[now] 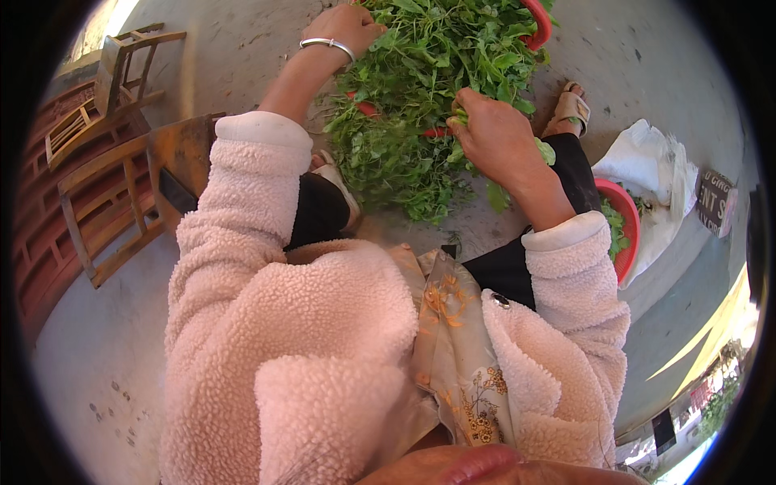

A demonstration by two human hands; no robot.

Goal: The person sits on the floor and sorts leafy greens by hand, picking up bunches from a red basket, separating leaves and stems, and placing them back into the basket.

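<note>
A large heap of leafy greens (pixel 418 66) lies before me at the top middle, over a red plastic basket (pixel 536 24) whose rim shows in places. My left hand (pixel 348 30), with a silver bangle at the wrist, is at the heap's upper left edge, its fingers curled; whether it pinches a stem is not clear. My right hand (pixel 494 133) is closed on some green stems at the heap's right side, and leaves stick out below the palm. More cut greens (pixel 412 182) lie at the near side of the heap, between my feet.
At the right, a red plastic colander (pixel 630 224) with greens stands by a white woven sack (pixel 642 163). Wooden chairs (pixel 109 206) stand at the left, one with a dark flat object (pixel 177 191) on it. My sandalled feet (pixel 570 112) flank the heap.
</note>
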